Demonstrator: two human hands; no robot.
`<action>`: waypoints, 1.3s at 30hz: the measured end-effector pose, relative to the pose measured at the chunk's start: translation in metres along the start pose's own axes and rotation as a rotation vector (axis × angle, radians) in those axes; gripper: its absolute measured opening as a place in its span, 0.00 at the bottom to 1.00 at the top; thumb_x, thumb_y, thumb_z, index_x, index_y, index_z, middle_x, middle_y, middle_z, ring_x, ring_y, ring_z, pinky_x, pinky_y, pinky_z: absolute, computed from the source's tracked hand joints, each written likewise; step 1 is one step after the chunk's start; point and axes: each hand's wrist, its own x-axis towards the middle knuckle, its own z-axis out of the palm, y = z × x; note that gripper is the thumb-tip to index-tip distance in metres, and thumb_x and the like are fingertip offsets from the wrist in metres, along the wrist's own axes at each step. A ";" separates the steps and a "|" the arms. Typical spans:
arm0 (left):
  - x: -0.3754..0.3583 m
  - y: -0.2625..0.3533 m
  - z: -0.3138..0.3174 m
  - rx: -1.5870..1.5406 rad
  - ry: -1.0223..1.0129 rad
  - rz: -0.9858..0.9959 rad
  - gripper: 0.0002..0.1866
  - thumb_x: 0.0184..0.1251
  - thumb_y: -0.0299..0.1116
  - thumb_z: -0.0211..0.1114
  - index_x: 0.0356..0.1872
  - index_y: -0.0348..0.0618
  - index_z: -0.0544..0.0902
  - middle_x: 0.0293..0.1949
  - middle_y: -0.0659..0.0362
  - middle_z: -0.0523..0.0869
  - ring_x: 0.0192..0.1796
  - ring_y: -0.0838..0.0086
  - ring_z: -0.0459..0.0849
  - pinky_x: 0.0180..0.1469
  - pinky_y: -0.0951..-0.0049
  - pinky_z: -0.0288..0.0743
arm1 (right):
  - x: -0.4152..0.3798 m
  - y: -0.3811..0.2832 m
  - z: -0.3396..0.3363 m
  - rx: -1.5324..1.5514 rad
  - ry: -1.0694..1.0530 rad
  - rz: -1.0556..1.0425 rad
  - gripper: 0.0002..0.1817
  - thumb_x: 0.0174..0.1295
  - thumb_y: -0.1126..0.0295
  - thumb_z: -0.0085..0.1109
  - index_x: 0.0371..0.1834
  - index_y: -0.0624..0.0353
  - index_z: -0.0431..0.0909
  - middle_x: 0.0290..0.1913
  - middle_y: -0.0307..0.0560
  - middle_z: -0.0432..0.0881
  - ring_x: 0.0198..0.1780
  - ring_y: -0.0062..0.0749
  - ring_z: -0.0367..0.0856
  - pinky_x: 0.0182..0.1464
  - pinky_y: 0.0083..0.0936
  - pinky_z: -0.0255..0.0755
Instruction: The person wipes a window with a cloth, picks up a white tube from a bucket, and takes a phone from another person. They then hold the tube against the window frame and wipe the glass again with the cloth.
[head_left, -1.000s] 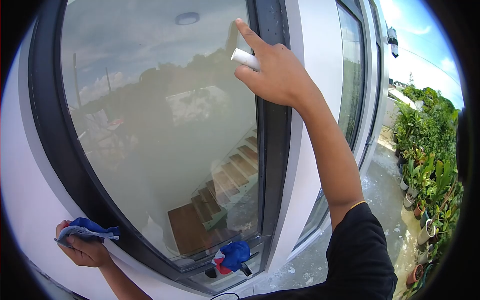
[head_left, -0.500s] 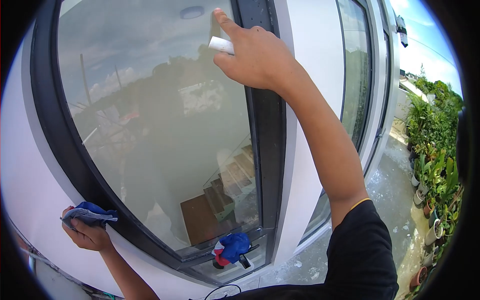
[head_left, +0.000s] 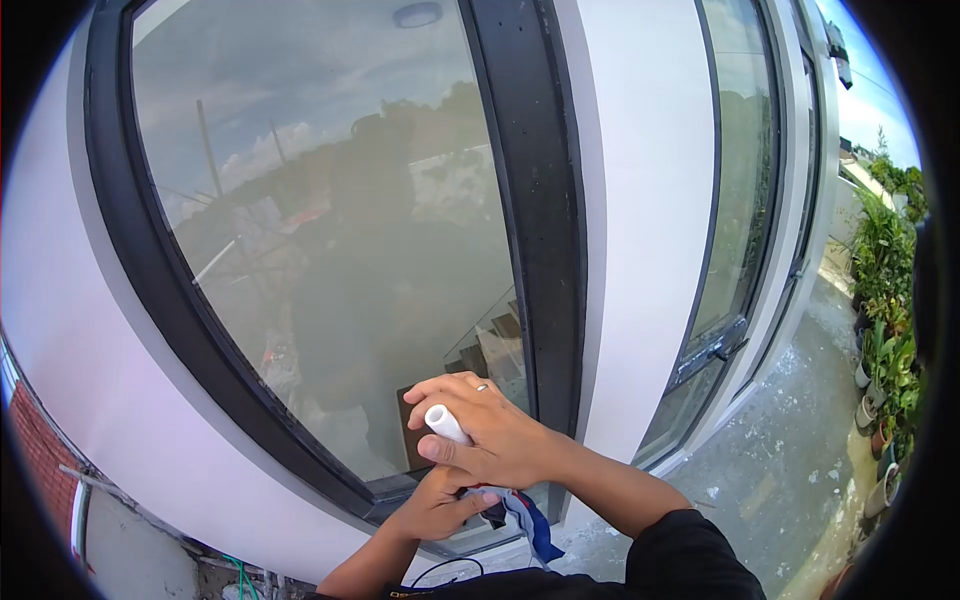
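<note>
My right hand (head_left: 490, 425), a ring on one finger, is wrapped round a short white tube (head_left: 447, 424) whose hollow end points up toward the glass. Just below it, my left hand (head_left: 435, 508) grips a folded blue and grey cloth (head_left: 536, 525), which hangs down to the right with a little red showing. The two hands overlap, and part of the cloth is hidden behind them. Both are in front of the lower part of a window pane (head_left: 330, 260) set in a black frame (head_left: 545, 250). Sky, trees and a dark silhouette reflect in the glass.
White wall (head_left: 645, 200) stands on both sides of the window. Another window (head_left: 735, 170) is farther right. Wet-looking concrete floor (head_left: 740, 500) runs along the wall, with potted plants (head_left: 880, 300) lining its right edge. Red brickwork (head_left: 45, 450) shows at the lower left.
My right hand has come down from the upper glass, still holding the white tube. My left hand has moved right with the cloth, so both hands are now together.
</note>
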 end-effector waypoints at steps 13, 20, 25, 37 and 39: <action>-0.024 0.017 -0.026 0.339 0.847 0.338 0.28 0.66 0.46 0.75 0.58 0.33 0.85 0.42 0.56 0.74 0.37 0.77 0.73 0.40 0.76 0.69 | -0.027 -0.033 -0.022 -0.162 0.627 0.018 0.11 0.61 0.77 0.72 0.47 0.64 0.87 0.37 0.43 0.80 0.36 0.25 0.79 0.39 0.22 0.71; -0.105 0.026 -0.120 0.859 1.309 0.669 0.17 0.80 0.28 0.54 0.62 0.31 0.79 0.50 0.49 0.71 0.34 0.75 0.72 0.35 0.72 0.69 | 0.119 -0.091 -0.173 -1.295 1.071 -0.900 0.20 0.51 0.77 0.77 0.49 0.53 0.89 0.42 0.41 0.82 0.41 0.37 0.82 0.44 0.31 0.77; -0.145 0.000 -0.151 0.817 1.221 0.704 0.22 0.74 0.31 0.56 0.65 0.31 0.78 0.50 0.50 0.71 0.39 0.72 0.72 0.38 0.70 0.71 | 0.174 -0.053 -0.153 -1.407 0.898 -0.720 0.19 0.53 0.73 0.75 0.49 0.46 0.90 0.39 0.36 0.82 0.40 0.36 0.83 0.42 0.31 0.78; -0.116 -0.011 -0.176 0.694 1.157 0.915 0.20 0.74 0.41 0.66 0.47 0.28 0.80 0.29 0.52 0.76 0.25 0.70 0.73 0.20 0.75 0.68 | 0.169 -0.059 -0.154 -1.569 0.851 -0.609 0.18 0.55 0.75 0.69 0.51 0.54 0.89 0.41 0.40 0.85 0.40 0.44 0.86 0.44 0.35 0.79; -0.112 -0.009 -0.174 0.703 1.182 0.942 0.20 0.75 0.40 0.65 0.48 0.28 0.80 0.29 0.52 0.76 0.24 0.69 0.73 0.21 0.74 0.69 | 0.171 -0.061 -0.162 -1.644 0.851 -0.635 0.22 0.51 0.73 0.72 0.52 0.48 0.88 0.41 0.37 0.83 0.37 0.43 0.85 0.39 0.35 0.80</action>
